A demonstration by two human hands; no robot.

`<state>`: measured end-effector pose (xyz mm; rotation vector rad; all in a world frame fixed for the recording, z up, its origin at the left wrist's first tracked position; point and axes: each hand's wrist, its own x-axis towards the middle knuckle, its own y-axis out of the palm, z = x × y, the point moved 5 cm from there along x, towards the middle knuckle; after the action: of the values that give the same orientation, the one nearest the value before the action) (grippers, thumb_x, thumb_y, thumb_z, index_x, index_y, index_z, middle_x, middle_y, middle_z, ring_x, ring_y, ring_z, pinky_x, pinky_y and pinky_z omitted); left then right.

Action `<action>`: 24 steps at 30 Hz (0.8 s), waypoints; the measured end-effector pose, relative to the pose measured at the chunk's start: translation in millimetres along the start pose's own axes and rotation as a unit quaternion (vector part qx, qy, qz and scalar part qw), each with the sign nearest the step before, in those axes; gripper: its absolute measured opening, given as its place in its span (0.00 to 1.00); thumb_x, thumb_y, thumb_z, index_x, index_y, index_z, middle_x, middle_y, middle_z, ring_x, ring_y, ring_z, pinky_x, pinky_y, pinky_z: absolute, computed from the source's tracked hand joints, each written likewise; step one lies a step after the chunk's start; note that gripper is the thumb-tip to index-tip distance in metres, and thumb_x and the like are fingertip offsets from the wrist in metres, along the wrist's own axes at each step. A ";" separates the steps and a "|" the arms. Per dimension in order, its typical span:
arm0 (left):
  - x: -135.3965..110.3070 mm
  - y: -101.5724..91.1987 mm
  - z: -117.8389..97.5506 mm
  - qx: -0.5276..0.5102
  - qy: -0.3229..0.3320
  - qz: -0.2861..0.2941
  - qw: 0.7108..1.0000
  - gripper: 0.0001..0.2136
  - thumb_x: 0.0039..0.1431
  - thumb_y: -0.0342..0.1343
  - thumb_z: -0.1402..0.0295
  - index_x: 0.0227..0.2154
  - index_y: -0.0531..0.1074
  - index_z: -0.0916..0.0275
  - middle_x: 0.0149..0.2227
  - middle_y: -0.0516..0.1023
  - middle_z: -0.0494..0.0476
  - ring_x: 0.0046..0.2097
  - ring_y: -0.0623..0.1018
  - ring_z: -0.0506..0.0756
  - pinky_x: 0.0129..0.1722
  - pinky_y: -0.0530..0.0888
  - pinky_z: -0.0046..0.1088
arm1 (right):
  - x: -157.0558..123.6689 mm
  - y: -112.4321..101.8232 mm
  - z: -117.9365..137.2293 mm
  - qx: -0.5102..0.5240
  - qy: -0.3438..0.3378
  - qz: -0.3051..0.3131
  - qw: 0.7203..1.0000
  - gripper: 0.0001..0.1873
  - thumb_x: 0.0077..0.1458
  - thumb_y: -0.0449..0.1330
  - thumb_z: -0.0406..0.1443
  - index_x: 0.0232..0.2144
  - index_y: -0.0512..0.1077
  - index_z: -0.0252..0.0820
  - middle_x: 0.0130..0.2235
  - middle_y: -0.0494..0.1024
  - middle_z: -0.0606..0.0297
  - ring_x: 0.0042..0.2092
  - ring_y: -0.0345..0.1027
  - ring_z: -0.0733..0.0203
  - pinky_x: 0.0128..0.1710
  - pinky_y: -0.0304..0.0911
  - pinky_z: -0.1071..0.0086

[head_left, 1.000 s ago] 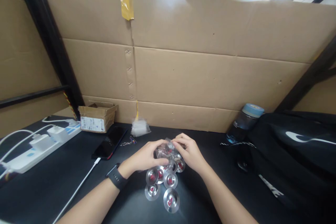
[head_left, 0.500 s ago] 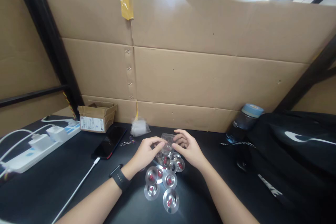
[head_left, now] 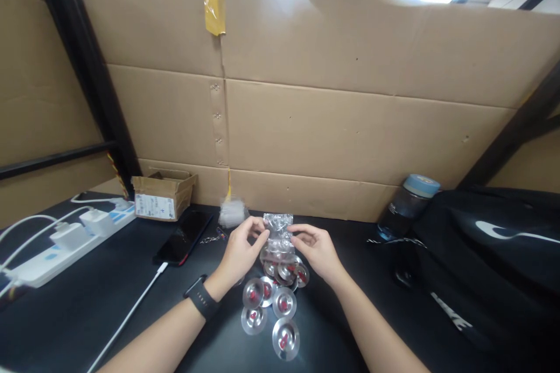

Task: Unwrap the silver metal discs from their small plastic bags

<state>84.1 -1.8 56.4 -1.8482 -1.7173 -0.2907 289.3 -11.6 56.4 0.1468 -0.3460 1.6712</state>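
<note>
A small clear plastic bag [head_left: 279,228] is stretched upright between my two hands. My left hand [head_left: 245,247] pinches its left edge between thumb and fingers, a dark watch on that wrist. On the other side, my right hand [head_left: 315,249] grips the right edge the same way. Just below the bag lies a heap of round silvery discs with red centres [head_left: 286,271], some overlapping. Nearer to me, several more sit loosely, among them a single disc [head_left: 286,338] at the front. Whether anything is inside the bag, I cannot tell.
Behind my left hand lies a stack of clear bags [head_left: 231,213]. To the left are a phone [head_left: 184,238], a small open carton [head_left: 164,195] and a white power strip [head_left: 74,245]. A bottle [head_left: 406,204] and black backpack [head_left: 494,262] stand right. A cardboard wall [head_left: 306,128] closes the back.
The bag has come up from over the discs and is now spread flat between both hands. My right fingers have closed onto its edge; the heap of discs shows more plainly.
</note>
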 end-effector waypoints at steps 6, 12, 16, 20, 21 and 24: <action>-16.3 3.5 -47.6 0.208 0.220 0.063 0.951 0.17 0.54 0.64 0.62 0.45 0.72 0.58 0.53 0.71 0.63 0.57 0.69 0.66 0.58 0.65 0.46 | -0.4 -1.3 -6.2 0.000 0.021 -0.009 1.000 0.22 0.52 0.68 0.40 0.49 0.76 0.38 0.29 0.81 0.63 0.32 0.75 0.59 0.37 0.71 0.64; -18.8 17.0 -44.9 0.283 0.272 0.142 0.909 0.13 0.64 0.52 0.72 0.48 0.75 0.56 0.48 0.78 0.60 0.49 0.76 0.59 0.48 0.69 0.39 | -0.9 2.3 -1.2 0.012 0.021 -0.011 1.000 0.22 0.52 0.68 0.40 0.49 0.76 0.38 0.34 0.82 0.61 0.33 0.75 0.59 0.38 0.72 0.64; -16.7 16.9 -37.2 0.293 0.286 0.157 0.898 0.13 0.68 0.49 0.73 0.45 0.77 0.55 0.43 0.81 0.58 0.44 0.77 0.58 0.43 0.69 0.38 | -0.6 5.0 1.1 0.030 0.000 -0.007 1.000 0.25 0.50 0.69 0.39 0.51 0.74 0.42 0.49 0.79 0.55 0.34 0.75 0.62 0.39 0.73 0.64; -13.2 13.2 -31.5 0.319 0.279 0.148 0.893 0.12 0.68 0.50 0.72 0.45 0.78 0.55 0.43 0.81 0.58 0.44 0.76 0.58 0.43 0.69 0.38 | -0.1 5.3 1.1 0.023 -0.010 -0.005 1.000 0.23 0.53 0.67 0.39 0.51 0.73 0.45 0.51 0.77 0.56 0.35 0.75 0.63 0.40 0.72 0.65; -10.6 10.4 -28.0 0.330 0.267 0.137 0.895 0.12 0.68 0.50 0.72 0.45 0.78 0.55 0.43 0.81 0.58 0.44 0.76 0.58 0.43 0.69 0.38 | 0.1 4.6 1.1 0.019 -0.011 -0.010 1.000 0.22 0.53 0.67 0.39 0.50 0.72 0.45 0.51 0.77 0.56 0.35 0.75 0.63 0.40 0.72 0.65; 1.3 -4.0 -9.5 0.380 0.204 0.099 0.897 0.12 0.65 0.52 0.74 0.42 0.79 0.54 0.43 0.81 0.57 0.45 0.75 0.60 0.44 0.68 0.39 | 0.6 2.1 1.2 0.005 -0.007 -0.022 1.000 0.19 0.54 0.66 0.39 0.49 0.72 0.45 0.51 0.75 0.57 0.35 0.74 0.64 0.39 0.71 0.66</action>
<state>82.7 -6.1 65.8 -1.2440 -1.1068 0.0788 287.0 -11.7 57.4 0.1719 -0.3432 1.6288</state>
